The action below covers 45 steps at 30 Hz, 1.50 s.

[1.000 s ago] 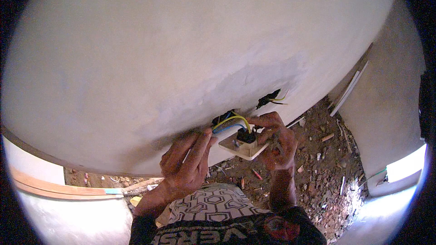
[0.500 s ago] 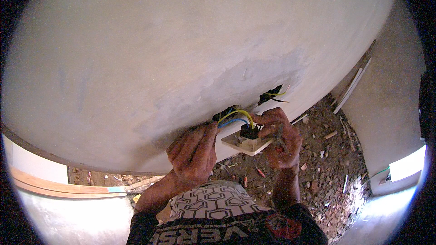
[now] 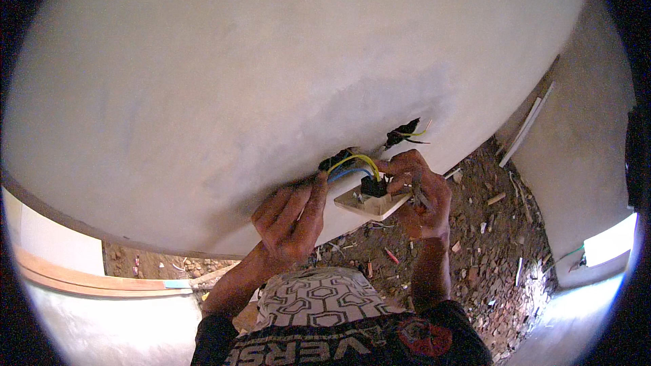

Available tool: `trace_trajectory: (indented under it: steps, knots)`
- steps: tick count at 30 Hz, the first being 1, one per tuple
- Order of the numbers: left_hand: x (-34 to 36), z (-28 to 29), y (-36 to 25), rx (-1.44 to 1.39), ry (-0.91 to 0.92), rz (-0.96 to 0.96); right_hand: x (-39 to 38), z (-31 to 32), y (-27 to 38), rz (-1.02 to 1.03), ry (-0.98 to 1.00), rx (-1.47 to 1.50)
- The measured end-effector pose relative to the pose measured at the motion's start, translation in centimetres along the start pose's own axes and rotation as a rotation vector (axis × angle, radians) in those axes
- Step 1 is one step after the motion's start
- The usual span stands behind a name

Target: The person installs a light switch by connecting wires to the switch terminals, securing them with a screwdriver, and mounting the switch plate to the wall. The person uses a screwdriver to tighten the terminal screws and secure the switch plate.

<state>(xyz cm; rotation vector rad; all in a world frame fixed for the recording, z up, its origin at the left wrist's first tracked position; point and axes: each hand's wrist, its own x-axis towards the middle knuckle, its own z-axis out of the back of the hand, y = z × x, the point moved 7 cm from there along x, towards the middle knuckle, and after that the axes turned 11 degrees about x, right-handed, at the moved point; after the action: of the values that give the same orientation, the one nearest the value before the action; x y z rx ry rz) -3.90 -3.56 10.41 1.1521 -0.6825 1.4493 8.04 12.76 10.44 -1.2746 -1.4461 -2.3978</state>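
Observation:
A white faceplate (image 3: 376,209) with a black module (image 3: 372,186) on its back is held just off the wall in my right hand (image 3: 422,193), whose fingers close around its right side. A grey metal tool (image 3: 422,194), its kind unclear, is tucked in the same hand. From the module, a yellow-green wire (image 3: 361,157) and a blue wire (image 3: 349,173) arch left toward a wall opening (image 3: 337,158). My left hand (image 3: 290,220) is closed in a pinch at the wires' left end; its fingertips partly hide the grip.
Another wall opening (image 3: 403,134) lies up and right, with loose wire ends poking out. Rubble and scraps cover the ground (image 3: 468,244). White strips (image 3: 521,132) lean by the right wall. Wooden planks (image 3: 102,282) show at the lower left.
The faceplate and both hands sit slightly higher in view, and the plate has tilted a little. Both hands keep their grips.

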Motion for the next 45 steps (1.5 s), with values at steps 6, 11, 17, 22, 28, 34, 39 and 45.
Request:
trace_trajectory:
  steps: [6, 11, 17, 22, 28, 34, 39, 45]
  knots:
    - [-0.2, 0.6, -0.3, -0.087, 0.019, 0.197, -0.5, 0.1, -0.4, -0.121, -0.022, -0.033]
    - [-1.1, 0.5, -0.2, -0.019, -0.012, 0.112, -0.9, -0.4, -0.4, -0.077, -0.037, -0.008]
    - [-1.4, -0.1, -0.4, -0.073, -0.028, 0.064, -2.4, 0.1, -3.2, 0.032, -0.042, 0.131]
    - [-1.4, 0.3, -0.1, -0.11, -0.022, 0.113, -3.1, -0.2, -3.4, 0.046, -0.166, 0.198]
    - [-0.5, 1.3, 0.1, -0.117, 0.099, 0.179, -4.6, -1.4, -4.0, 0.001, -0.259, 0.227]
    - [-1.1, 0.9, -0.3, -0.129, 0.179, 0.148, -5.3, -2.1, -3.4, 0.026, -0.326, 0.192]
    - [-0.3, -0.8, -0.7, -0.145, 0.133, 0.157, -5.5, -0.8, -4.2, 0.118, -0.412, 0.123]
    - [-0.6, 0.1, 1.9, -0.001, 0.101, 0.06, -12.7, 0.9, -6.9, -0.155, -0.583, 0.123]
